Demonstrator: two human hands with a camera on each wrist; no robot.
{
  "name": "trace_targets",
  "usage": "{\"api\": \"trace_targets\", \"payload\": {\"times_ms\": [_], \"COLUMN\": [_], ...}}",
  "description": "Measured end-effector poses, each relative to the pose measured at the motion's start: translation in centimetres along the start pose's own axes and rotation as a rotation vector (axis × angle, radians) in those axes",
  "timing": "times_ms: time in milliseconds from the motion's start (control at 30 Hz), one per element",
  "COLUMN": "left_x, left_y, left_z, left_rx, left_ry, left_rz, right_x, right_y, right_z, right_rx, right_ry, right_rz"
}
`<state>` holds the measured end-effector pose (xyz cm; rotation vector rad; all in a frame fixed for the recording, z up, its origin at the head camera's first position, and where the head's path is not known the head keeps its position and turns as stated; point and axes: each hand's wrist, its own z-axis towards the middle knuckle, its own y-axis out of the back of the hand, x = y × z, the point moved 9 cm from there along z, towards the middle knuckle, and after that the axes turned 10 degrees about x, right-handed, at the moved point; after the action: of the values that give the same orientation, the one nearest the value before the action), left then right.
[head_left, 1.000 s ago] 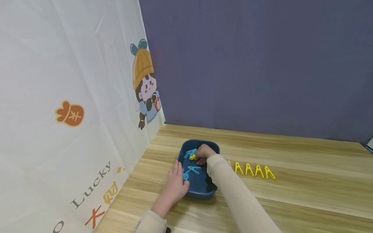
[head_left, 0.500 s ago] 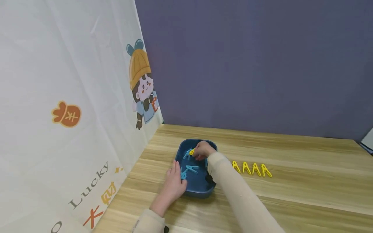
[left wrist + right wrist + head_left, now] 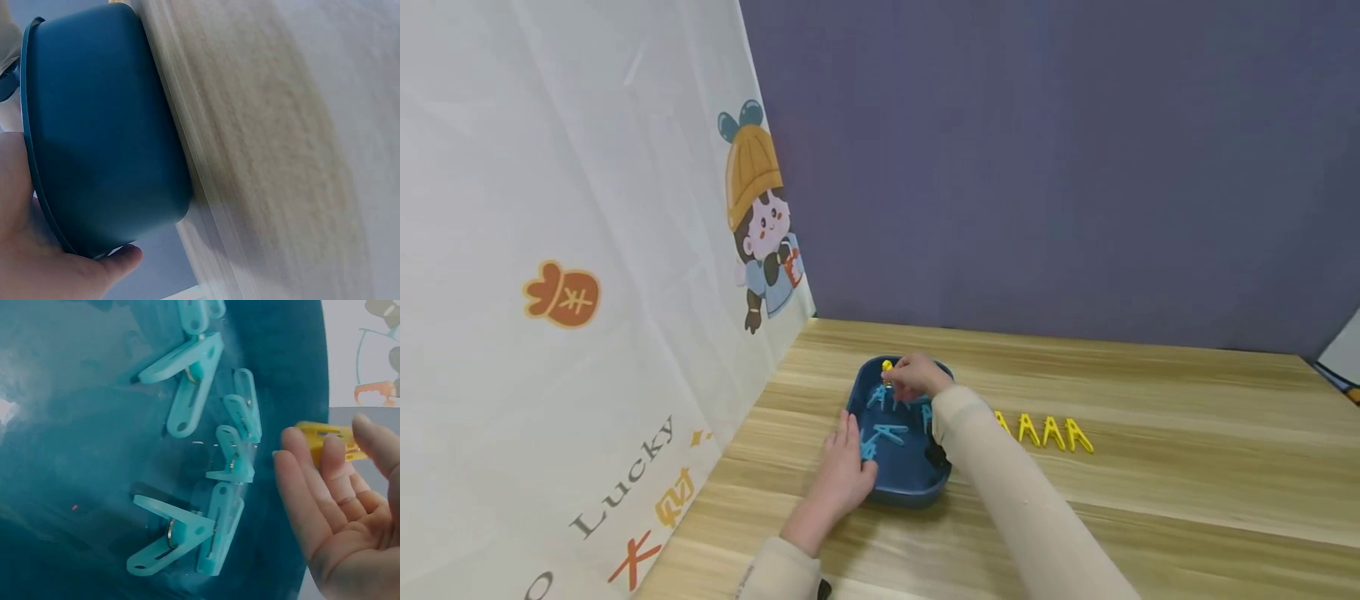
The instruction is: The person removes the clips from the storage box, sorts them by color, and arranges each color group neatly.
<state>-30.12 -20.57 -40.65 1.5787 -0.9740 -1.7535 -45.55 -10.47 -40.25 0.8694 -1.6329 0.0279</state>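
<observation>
In the head view a dark blue tub (image 3: 895,479) stands on the table. Several light blue clothespins (image 3: 891,433) lie inside it, shown larger as clothespins (image 3: 181,534) in the right wrist view. My right hand (image 3: 917,377) pinches a yellow clothespin (image 3: 887,367) near the tub's far rim, between thumb and fingertips, seen closely as a yellow clothespin (image 3: 331,439) in the right wrist view. My left hand (image 3: 845,475) rests at the tub's left side, fingers straight along the rim. In the left wrist view the thumb (image 3: 122,262) lies spread by the tub's wall (image 3: 106,125).
Several yellow clothespins (image 3: 1052,433) stand in a row on the wooden table (image 3: 1187,467), right of the tub and partly behind my right sleeve (image 3: 1022,492). A white printed sheet (image 3: 610,167) borders the left side, and a dark panel (image 3: 1037,167) closes the back.
My right hand has raised the yellow clothespin from among the blue ones and carried it up toward the tub's far rim. The left hand stays at the rim. The head view has turned slightly right.
</observation>
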Motion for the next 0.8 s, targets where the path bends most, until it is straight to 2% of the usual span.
{"api": "trace_targets", "payload": {"times_ms": [133,233,400,500,800], "left_x": [0.0,0.0,0.1,0.2,0.2], "left_y": [0.0,0.1,0.0,-0.1,0.0], "left_z": [0.0,0.0,0.1,0.1,0.0], "left_rx": [-0.009,-0.011,-0.002,0.005,-0.015], "left_ry": [0.000,0.000,0.015,0.030,0.005], "left_rz": [0.002,0.007,0.016,0.014,0.013], "right_x": [0.4,0.8,1.3,1.3,0.9], "right_y": [0.3,0.5,0.8,1.2,2.7], "right_z": [-0.1,-0.4,-1.0,-1.3,-3.3], "right_rx": [0.018,0.062,0.140,0.160,0.200], "right_ry": [0.045,0.079,0.087,0.087,0.103], "right_rz": [0.127,0.232,0.419,0.459,0.510]}}
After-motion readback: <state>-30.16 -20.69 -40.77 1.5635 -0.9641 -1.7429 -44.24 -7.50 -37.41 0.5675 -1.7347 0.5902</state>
